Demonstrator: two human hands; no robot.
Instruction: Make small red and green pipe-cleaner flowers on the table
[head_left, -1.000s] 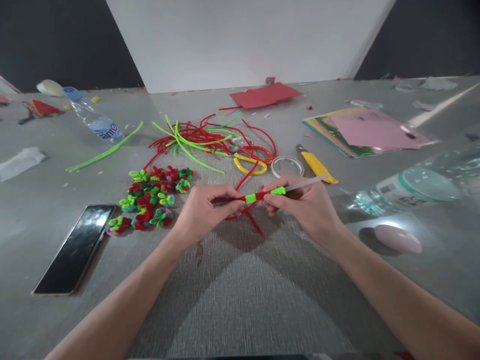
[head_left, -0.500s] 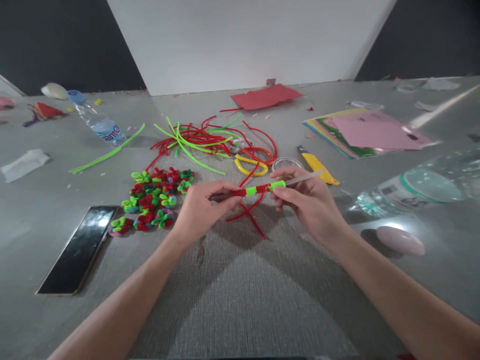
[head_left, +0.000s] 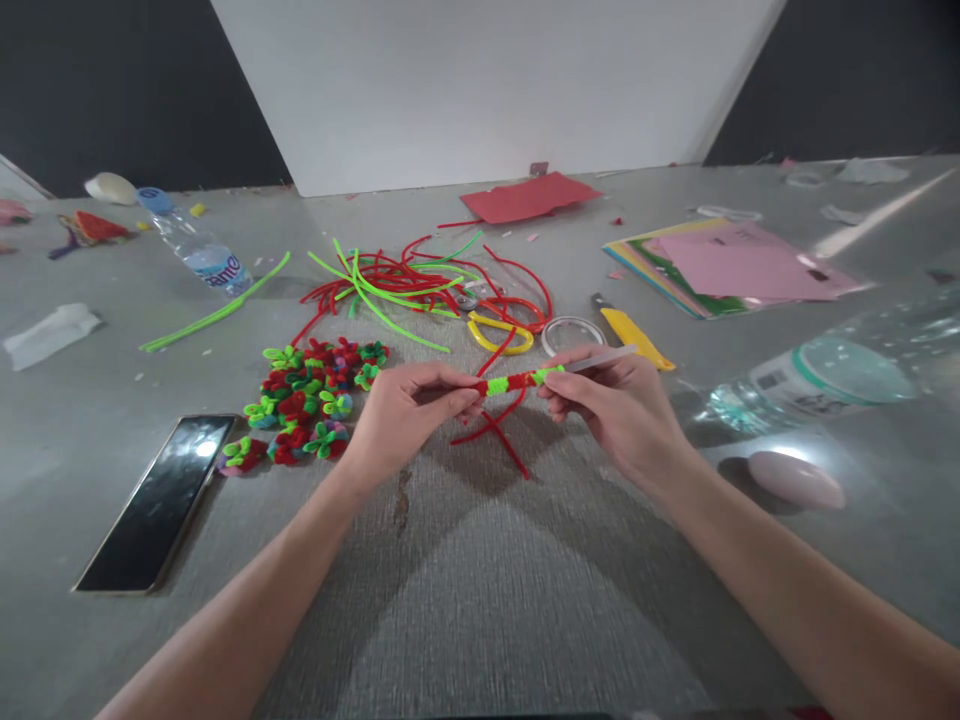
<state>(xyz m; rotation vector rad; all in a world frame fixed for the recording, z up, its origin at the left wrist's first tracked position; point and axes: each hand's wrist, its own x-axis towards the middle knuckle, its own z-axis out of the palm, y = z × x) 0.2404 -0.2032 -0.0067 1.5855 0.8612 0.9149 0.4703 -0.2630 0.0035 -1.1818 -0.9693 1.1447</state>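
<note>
The bench [head_left: 480,620] spreads around the scissors [head_left: 484,316]. The big bottle [head_left: 832,370] is to their right; the phone [head_left: 156,505] is to their left, nearer the person, with the fuzzy flowers [head_left: 296,402] between. Just in front of the scissors, the left hand [head_left: 397,420] and right hand [head_left: 626,415] pinch the wrapped stick [head_left: 517,382] between thumb and fingers. Compared with a second ago, the right grip sits farther outward, over the end green band [head_left: 540,377], baring the red beside it; probably the work now centres there while the left grip steadies. Crossed red stems [head_left: 492,424] lie nearer than the scissors.
</note>
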